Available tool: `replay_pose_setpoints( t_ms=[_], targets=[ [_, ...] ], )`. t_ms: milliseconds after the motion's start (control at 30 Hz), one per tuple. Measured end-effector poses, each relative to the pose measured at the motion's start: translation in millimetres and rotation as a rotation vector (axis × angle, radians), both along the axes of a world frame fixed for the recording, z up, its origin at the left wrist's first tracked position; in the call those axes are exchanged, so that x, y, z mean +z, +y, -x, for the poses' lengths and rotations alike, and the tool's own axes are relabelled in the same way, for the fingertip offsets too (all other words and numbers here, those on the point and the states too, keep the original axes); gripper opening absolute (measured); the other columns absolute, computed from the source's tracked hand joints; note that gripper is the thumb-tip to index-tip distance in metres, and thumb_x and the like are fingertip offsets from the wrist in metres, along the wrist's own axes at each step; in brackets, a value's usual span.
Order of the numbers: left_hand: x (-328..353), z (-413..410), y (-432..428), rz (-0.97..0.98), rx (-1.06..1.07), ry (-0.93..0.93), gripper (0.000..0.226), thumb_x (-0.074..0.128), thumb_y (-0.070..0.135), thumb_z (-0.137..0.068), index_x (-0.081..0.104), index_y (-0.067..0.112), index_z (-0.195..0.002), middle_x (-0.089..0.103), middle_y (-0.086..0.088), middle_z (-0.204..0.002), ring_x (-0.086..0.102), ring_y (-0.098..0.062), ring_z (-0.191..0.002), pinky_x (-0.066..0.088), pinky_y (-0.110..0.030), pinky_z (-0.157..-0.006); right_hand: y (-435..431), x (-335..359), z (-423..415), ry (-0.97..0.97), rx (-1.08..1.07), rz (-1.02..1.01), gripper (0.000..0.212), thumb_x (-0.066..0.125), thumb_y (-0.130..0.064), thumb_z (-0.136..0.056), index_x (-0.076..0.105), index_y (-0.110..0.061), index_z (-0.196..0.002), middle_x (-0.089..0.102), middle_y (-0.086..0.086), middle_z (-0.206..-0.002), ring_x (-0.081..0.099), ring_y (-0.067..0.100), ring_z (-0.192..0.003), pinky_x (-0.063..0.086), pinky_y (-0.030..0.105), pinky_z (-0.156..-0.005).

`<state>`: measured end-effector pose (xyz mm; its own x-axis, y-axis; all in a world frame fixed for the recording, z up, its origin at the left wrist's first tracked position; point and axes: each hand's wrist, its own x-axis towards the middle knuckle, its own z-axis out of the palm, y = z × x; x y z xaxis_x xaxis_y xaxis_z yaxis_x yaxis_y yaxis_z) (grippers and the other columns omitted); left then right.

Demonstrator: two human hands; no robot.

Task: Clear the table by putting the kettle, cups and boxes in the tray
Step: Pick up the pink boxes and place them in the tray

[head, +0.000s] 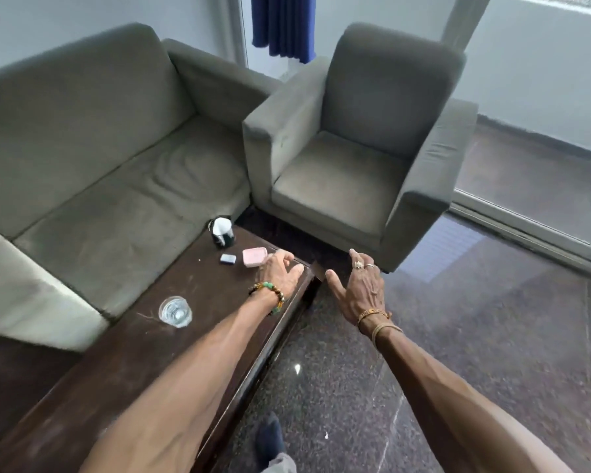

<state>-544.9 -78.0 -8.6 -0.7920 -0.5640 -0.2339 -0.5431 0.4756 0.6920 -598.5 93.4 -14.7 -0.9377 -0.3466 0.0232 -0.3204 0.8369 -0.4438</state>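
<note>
Fingers (282,256) of our left hand (279,274): spread and lightly curved, holding nothing; the tips reach the right edge of the pink box (254,257); we cannot tell whether they touch it
Fingers (355,257) of our right hand (360,289): straight, splayed wide, holding nothing; they hang over the floor (475,336), past the corner of the surface (123,363)
Pink box: flat on the surface, near its far right edge
Small blue box (227,258): just left of the pink box, apart from it
Kettle (223,231): black with a white top, upright, behind both boxes
Glass cup (175,311): upright, nearer us, well apart from the boxes
Seating: grey sofa (99,158) along the left; grey armchair (355,148) beyond the far end
</note>
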Motion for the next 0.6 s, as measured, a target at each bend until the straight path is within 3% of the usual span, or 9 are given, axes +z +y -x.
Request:
replay_pose_setpoints(
  t_ms=[133, 400, 533, 600],
  targets=[
    [3.9, 38.5, -25.7, 0.008, 0.039, -0.018, 0.031, 0.067, 0.034, -0.084, 0.065, 0.018, -0.111, 0.07, -0.001, -0.107, 0.064, -0.021, -0.101, 0.049, -0.031, -0.088, -25.4, -0.5, 44.4, -0.036, -0.038, 0.022, 0.07, 0.052, -0.053, -0.092, 0.037, -0.01, -0.145, 0.044, 0.012, -0.14, 0.048, 0.032, -0.122, 0.043, 0.045, -0.099],
    [-39.0, 84.9, -63.4, -0.072, 0.165, -0.088, 0.023, 0.068, 0.032, -0.083, 0.066, 0.019, -0.102, 0.07, 0.0, -0.104, 0.065, -0.018, -0.098, 0.052, -0.031, -0.089, -85.1, -49.6, 127.8, -0.156, 0.1, 0.011, 0.069, 0.053, -0.05, -0.093, 0.034, -0.011, -0.147, 0.04, 0.013, -0.145, 0.044, 0.032, -0.127, 0.04, 0.043, -0.103],
    [-69.2, 96.1, -84.3, -0.083, 0.32, -0.161, 0.008, 0.067, 0.026, -0.081, 0.066, 0.019, -0.085, 0.068, 0.003, -0.093, 0.063, -0.02, -0.087, 0.04, -0.021, -0.069, -120.0, -81.2, 160.6, -0.245, 0.231, -0.007, 0.07, 0.055, -0.048, -0.093, 0.034, -0.01, -0.147, 0.041, 0.012, -0.142, 0.045, 0.032, -0.125, 0.04, 0.043, -0.102],
    [-83.5, 100.7, -91.3, -0.112, 0.398, -0.196, 0.012, 0.069, 0.025, -0.082, 0.069, 0.018, -0.092, 0.071, 0.0, -0.097, 0.064, -0.021, -0.092, 0.037, -0.021, -0.07, -132.3, -94.8, 172.2, -0.281, 0.285, -0.033, 0.069, 0.055, -0.047, -0.093, 0.033, -0.01, -0.147, 0.041, 0.012, -0.142, 0.046, 0.031, -0.124, 0.04, 0.043, -0.102]
  ],
)
